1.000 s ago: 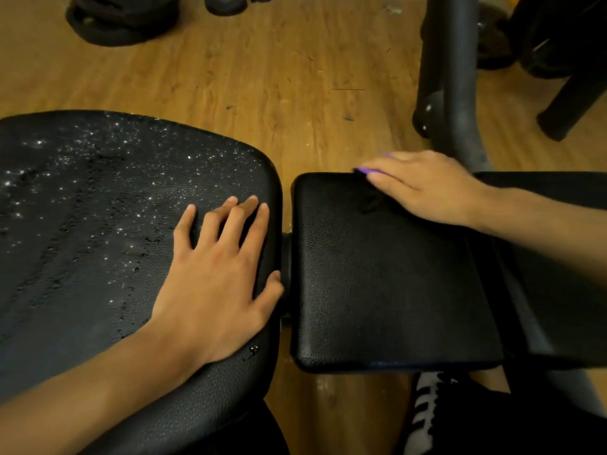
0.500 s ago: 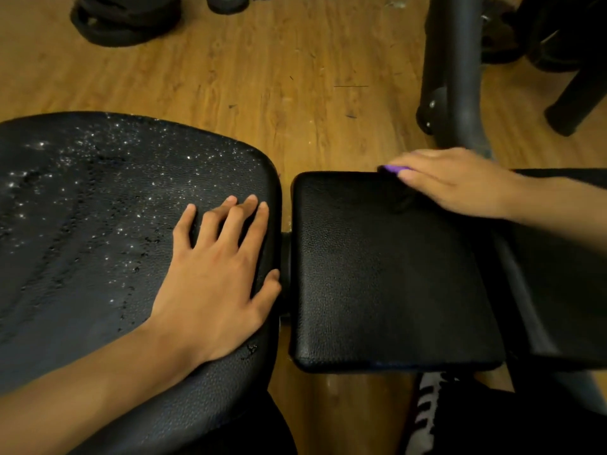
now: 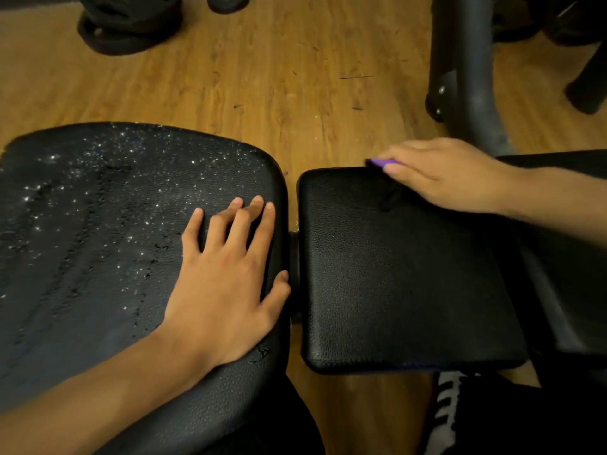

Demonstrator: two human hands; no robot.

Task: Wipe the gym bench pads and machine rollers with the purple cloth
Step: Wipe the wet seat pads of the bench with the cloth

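Presses purple cloth (image 3: 382, 163) under flat right hand (image 3: 450, 174) at far edge of small pad (image 3: 394, 274) (mid-wipe, probably); braces flat, released left hand (image 3: 226, 284) on wet pad (image 3: 82, 241).

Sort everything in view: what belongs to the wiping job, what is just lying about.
Job: purple cloth under the right hand; small pad; large droplet-covered pad with the left hand flat on it.
Lying about: weight plates on the floor; machine post.
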